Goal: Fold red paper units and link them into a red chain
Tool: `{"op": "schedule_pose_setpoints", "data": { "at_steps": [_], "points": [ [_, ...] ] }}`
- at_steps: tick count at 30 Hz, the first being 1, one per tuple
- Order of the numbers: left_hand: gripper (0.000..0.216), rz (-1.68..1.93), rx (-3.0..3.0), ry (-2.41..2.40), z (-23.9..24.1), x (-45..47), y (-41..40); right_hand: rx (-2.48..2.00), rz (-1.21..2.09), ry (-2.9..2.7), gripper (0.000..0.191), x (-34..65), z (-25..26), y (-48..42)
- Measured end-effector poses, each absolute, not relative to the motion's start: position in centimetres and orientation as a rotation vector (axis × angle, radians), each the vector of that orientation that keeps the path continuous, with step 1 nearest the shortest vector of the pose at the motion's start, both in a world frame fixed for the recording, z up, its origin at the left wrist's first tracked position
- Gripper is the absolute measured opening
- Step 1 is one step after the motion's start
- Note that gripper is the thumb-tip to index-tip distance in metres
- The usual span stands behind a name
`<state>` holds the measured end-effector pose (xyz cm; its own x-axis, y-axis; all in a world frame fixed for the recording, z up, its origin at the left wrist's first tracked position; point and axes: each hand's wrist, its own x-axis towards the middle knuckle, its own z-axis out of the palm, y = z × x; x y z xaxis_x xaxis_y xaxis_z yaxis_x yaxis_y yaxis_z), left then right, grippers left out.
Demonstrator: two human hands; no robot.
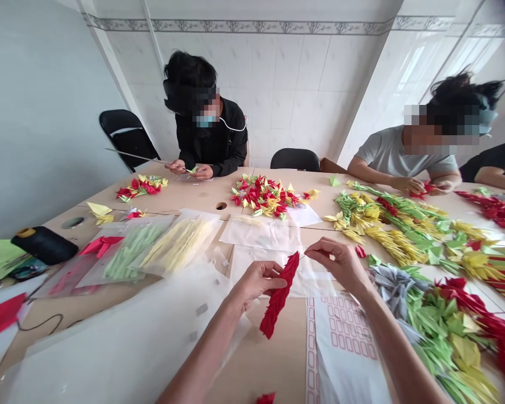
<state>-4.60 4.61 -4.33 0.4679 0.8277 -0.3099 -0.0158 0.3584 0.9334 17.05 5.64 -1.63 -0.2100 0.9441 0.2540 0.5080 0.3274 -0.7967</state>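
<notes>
My left hand (258,278) grips a long red string of folded paper pieces (281,294) near its middle, thumb and fingers closed on its left side. The string hangs at a slant above the table, its upper end toward my right hand. A pinch of my right hand (336,261) holds a thin dark strand at that upper end. Whether the strand is thread or a needle is too small to tell. Beneath my hands lie clear plastic sheets (256,255) and a white sheet with red printed boxes (349,331).
Bags of green (128,249) and yellow strips (179,244) lie at left, by a black thread spool (46,245). Folded-paper strings (441,320) crowd the right side. A red-and-yellow pile (263,196) lies farther back. Co-workers (210,123) sit across the table (252,359).
</notes>
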Motion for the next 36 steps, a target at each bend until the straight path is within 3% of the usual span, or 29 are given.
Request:
{"op": "schedule_pose_setpoints", "data": {
  "at_steps": [6, 13, 17, 22, 29, 36],
  "points": [
    [0.019, 0.6, 1.095, 0.919, -4.1, -4.4, 4.4, -1.154, 0.438, -2.054, 0.022, 16.7, 1.5, 4.4],
    [0.021, 0.588, 1.097, 0.921, -3.9, -4.6, 4.5, -1.199, 0.468, -2.005, 0.019, 16.7, 1.3, 4.8],
    [0.02, 0.611, 1.06, 0.899, -3.6, -4.6, 4.6, -1.31, 0.636, -1.961, 0.019, 17.3, -0.2, 5.5],
    [0.023, 0.742, 0.968, 0.91, -3.6, -4.7, 4.8, -1.188, 1.283, -1.728, 0.021, 16.1, -4.4, 6.3],
    [0.024, 0.946, 0.891, 0.954, -3.9, -4.6, 5.0, -1.106, 1.457, -1.614, 0.031, 12.5, -9.2, 4.5],
    [0.022, 1.103, 0.832, 1.008, -4.7, -4.4, 5.2, -1.074, 1.546, -1.596, 0.034, 11.9, -9.6, 2.0]
  ]
}}
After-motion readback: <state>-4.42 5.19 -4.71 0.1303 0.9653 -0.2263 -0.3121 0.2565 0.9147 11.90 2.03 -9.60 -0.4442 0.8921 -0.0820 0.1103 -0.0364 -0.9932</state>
